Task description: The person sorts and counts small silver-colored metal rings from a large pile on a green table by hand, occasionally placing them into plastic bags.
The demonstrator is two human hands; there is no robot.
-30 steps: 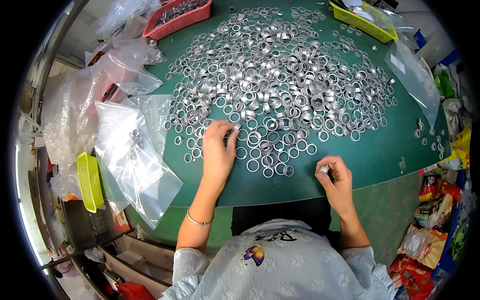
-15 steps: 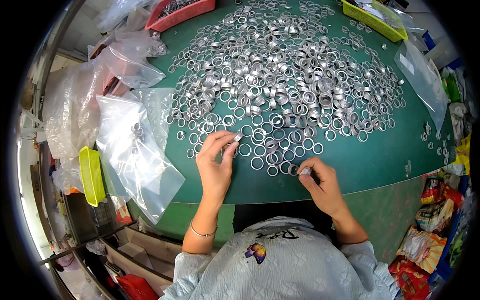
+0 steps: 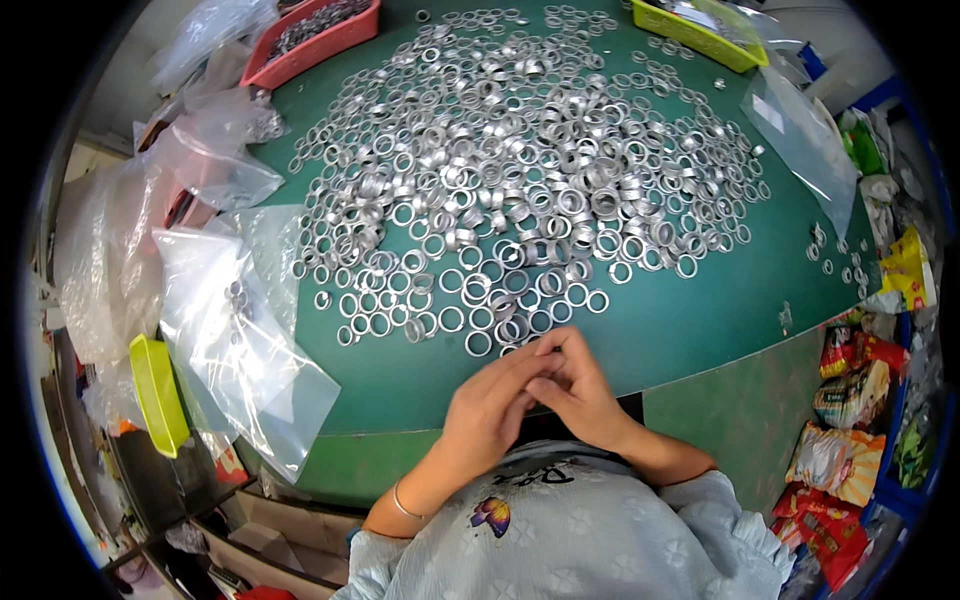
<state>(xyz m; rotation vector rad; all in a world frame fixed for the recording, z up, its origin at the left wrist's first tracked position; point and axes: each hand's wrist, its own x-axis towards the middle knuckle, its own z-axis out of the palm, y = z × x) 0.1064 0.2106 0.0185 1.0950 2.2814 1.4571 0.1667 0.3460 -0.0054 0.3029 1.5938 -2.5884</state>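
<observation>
My left hand [image 3: 487,412] and my right hand [image 3: 580,392] meet in front of my body, at the table's near edge. The fingers of both are closed and press together, the left ones overlapping the right fingertips. What they hold between them is hidden by the fingers. Just beyond the fingertips lies the near fringe of a broad spread of silvery metal rings [image 3: 478,343]. Most rings lie flat, some stand on edge, and they heap thickest toward the middle of the green table [image 3: 680,330].
Clear plastic bags [image 3: 240,350] cover the left side, beside a yellow-green basket [image 3: 160,395]. A red bin [image 3: 315,40] of small metal parts stands far left, a yellow bin [image 3: 700,35] far right. A plastic bag [image 3: 805,140] and several loose pieces [image 3: 850,272] lie at the right.
My hands were apart, each pinching a small metal piece, the left one's a ring. Both have come together nearer my body. The view has shifted slightly.
</observation>
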